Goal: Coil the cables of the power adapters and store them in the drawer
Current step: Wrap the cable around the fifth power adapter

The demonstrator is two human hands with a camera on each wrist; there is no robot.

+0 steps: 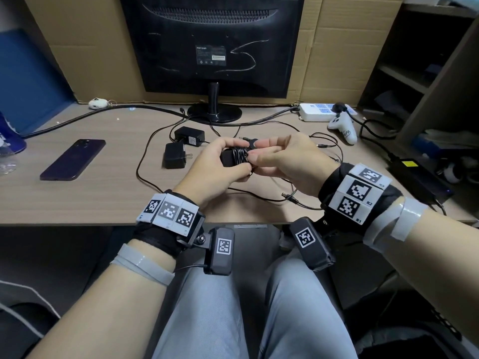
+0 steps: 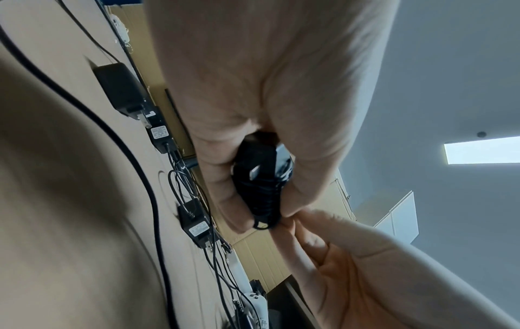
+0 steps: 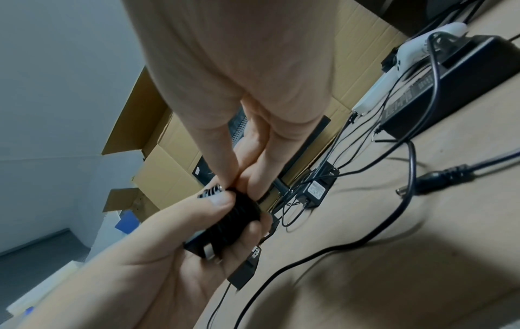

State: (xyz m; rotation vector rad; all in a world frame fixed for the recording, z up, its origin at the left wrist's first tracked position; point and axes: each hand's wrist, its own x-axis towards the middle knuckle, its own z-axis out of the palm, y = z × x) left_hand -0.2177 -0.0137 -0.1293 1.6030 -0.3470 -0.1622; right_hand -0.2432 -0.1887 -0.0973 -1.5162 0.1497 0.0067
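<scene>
Your left hand (image 1: 210, 164) wrapped around the cable-wound adapter (image 1: 234, 156), your right hand (image 1: 287, 159) pinching the cable end beside that grip, above the counter (image 1: 103, 193)

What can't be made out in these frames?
- Drawer: in no view.
- Held adapter: head view, body mostly covered by left hand and right hand.
- Cable end: all views, lost between the fingers.
- Monitor label: head view, print too small.
- Desk: left wrist view, blurred.

Left hand (image 1: 215, 164) holding a black adapter (image 1: 234, 157) (cable wound round it), right hand (image 1: 290, 159) pinching its end, two adapters (image 1: 181, 147) on the tabletop (image 1: 103, 193)
</scene>
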